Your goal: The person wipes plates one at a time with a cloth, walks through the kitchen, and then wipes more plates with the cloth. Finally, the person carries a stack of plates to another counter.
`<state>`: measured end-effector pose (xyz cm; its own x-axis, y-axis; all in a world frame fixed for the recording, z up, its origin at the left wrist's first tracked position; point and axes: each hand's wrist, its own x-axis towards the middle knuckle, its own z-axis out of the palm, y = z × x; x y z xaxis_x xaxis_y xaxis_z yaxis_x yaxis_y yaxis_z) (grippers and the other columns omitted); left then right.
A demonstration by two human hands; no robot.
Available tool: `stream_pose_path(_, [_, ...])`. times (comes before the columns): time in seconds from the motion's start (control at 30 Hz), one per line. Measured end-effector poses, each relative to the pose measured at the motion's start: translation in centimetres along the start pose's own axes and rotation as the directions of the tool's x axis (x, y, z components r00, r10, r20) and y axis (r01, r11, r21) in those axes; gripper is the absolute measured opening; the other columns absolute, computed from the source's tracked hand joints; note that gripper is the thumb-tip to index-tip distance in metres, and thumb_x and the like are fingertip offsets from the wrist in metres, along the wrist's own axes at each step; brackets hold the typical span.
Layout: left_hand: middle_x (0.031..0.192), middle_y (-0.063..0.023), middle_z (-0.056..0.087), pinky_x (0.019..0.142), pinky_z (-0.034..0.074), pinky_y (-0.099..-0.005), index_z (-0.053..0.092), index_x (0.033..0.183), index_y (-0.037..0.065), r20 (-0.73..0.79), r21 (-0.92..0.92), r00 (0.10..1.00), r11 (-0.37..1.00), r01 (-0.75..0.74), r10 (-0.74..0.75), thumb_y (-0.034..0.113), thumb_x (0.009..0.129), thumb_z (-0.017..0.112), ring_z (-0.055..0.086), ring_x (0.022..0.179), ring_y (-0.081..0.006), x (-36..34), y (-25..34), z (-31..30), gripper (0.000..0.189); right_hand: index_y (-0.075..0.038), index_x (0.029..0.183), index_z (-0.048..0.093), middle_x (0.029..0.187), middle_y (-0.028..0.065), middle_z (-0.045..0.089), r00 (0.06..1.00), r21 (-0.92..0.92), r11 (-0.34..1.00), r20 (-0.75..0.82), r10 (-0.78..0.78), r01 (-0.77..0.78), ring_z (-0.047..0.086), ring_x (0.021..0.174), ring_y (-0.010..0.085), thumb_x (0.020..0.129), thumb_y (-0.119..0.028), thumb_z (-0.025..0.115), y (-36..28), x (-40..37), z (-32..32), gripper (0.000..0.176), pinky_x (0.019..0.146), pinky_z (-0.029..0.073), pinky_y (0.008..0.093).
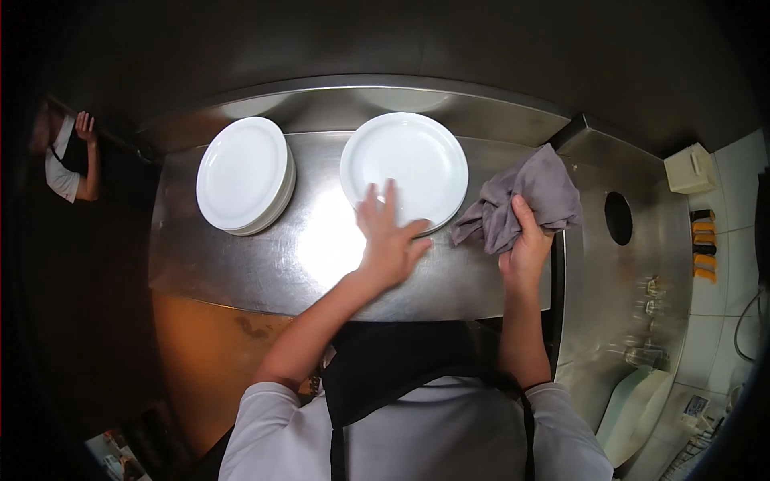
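A white plate (409, 156) sits near the middle of the steel counter, other plate rims barely showing beneath it. My left hand (389, 240) overlaps its near edge, fingers spread and slightly blurred, with nothing in them. To the right, my right hand (525, 244) grips a bunched grey-purple cloth (541, 196), thumb on top and the other fingers hidden behind the folds. The cloth is just right of the plate. A second stack of white plates (245, 172) stands on the left part of the counter.
The steel counter (216, 264) has a raised back edge. On the right, another steel surface has a round dark hole (618, 218) and several glasses (650, 353). Yellow-and-black handles (704, 247) line the tiled wall. Far left, a person (68, 156) appears.
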<state>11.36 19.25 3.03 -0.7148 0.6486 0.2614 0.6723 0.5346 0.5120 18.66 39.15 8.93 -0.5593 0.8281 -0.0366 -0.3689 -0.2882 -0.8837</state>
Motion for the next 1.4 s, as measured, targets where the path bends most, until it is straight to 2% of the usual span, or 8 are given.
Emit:
stream_pose_path(0.23, [0.155,-0.029,0.025,0.109,0.023,-0.0592,0.067,0.121,0.024,0.147,-0.416,0.867,0.825,-0.382,0.475,0.016,0.074,0.075,0.021,0.142,-0.0526,-3.4,6.1,3.7,0.049,0.004,0.123,0.056,0.119,0.0114,0.062,0.974,0.009,0.977,-0.081,-0.212,0.213,0.063,0.105,0.0218,0.087,-0.001,0.068,-4.4,3.8,-0.9,0.038,0.091,0.054,0.0356])
stream_pose_path(0.4, [0.154,-0.0355,0.018,0.11,0.024,-0.0578,0.035,0.151,0.016,0.409,-0.049,0.788,0.873,-0.485,0.46,0.013,0.07,0.078,0.021,0.142,-0.0521,-4.2,6.5,2.0,0.092,0.005,0.122,0.056,0.12,0.0115,0.061,0.954,-0.129,0.946,0.0,-0.299,0.297,0.063,0.104,0.0199,0.082,0.001,0.075,-4.4,4.6,-0.9,0.045,0.093,0.051,0.0337])
stream_pose_path(0.6, [0.153,-0.0404,0.004,0.116,0.015,-0.0559,0.003,0.151,-0.008,-0.056,-0.156,0.879,0.874,0.461,-0.474,0.04,0.065,0.089,0.004,0.146,-0.0517,-3.6,-1.4,-1.0,0.13,-0.003,0.129,0.05,0.119,0.0119,0.06,0.773,-0.381,0.691,0.466,-0.431,0.615,0.057,0.116,0.022,0.067,0.004,0.079,3.4,6.9,2.9,0.069,0.101,0.045,0.0377])
stream_pose_path(0.77, [0.151,-0.0357,0.012,0.116,0.01,-0.0593,-0.003,0.148,-0.01,-0.058,-0.258,0.891,0.869,0.423,-0.451,0.054,0.048,0.092,0.009,0.144,-0.0495,-1.2,-4.0,1.5,0.152,-0.007,0.141,0.047,0.144,0.0211,0.045,0.565,-0.553,-0.12,0.812,0.142,0.825,0.032,0.142,0.0374,0.073,-0.038,0.078,11.3,7.3,8.3,0.081,0.117,0.017,0.0563])
stream_pose_path(1.07, [0.158,-0.0191,0.021,0.119,0.008,-0.0529,0.017,0.154,0.003,0.027,-0.073,0.951,0.949,0.308,-0.307,0.058,0.075,0.074,0.016,0.148,-0.0332,-1.7,-6.3,7.6,0.112,-0.01,0.141,0.047,0.146,0.019,0.046,0.201,-0.341,0.463,0.924,0.325,0.818,0.037,0.141,0.0338,0.074,-0.027,0.076,11.0,0.0,7.8,0.076,0.119,0.019,0.0553])
stream_pose_path(1.13, [0.161,-0.0144,0.02,0.12,0.007,-0.0484,0.018,0.156,0.007,-0.035,-0.493,0.983,0.858,0.141,-0.182,0.049,0.084,0.068,0.011,0.151,-0.0318,-3.1,-8.3,10.0,0.097,-0.011,0.141,0.047,0.146,0.0175,0.047,0.126,-0.329,0.472,0.903,0.411,0.818,0.038,0.141,0.0315,0.07,-0.023,0.079,8.0,-0.6,5.5,0.079,0.119,0.02,0.0541])
stream_pose_path(1.2, [0.161,-0.0163,0.017,0.119,0.001,-0.0547,0.024,0.153,0.005,-0.236,0.365,0.952,0.891,0.271,-0.193,0.049,0.082,0.069,0.006,0.15,-0.0375,-1.3,-6.1,7.3,0.094,-0.011,0.143,0.046,0.147,0.0173,0.046,0.132,-0.378,0.418,0.85,0.51,0.826,0.037,0.141,0.0316,0.07,-0.024,0.08,5.8,0.4,3.4,0.081,0.12,0.02,0.052])
stream_pose_path(1.4, [0.156,-0.0309,0.007,0.117,-0.004,-0.0583,-0.007,0.151,-0.003,-0.203,-0.241,0.867,0.881,0.407,-0.455,0.06,0.041,0.093,0.008,0.148,-0.0427,-0.2,-3.7,4.3,0.162,-0.006,0.145,0.042,0.153,0.0202,0.036,0.42,-0.504,0.098,0.797,0.434,0.858,0.032,0.144,0.0323,0.076,-0.036,0.076,6.1,5.3,2.1,0.082,0.119,0.018,0.0516])
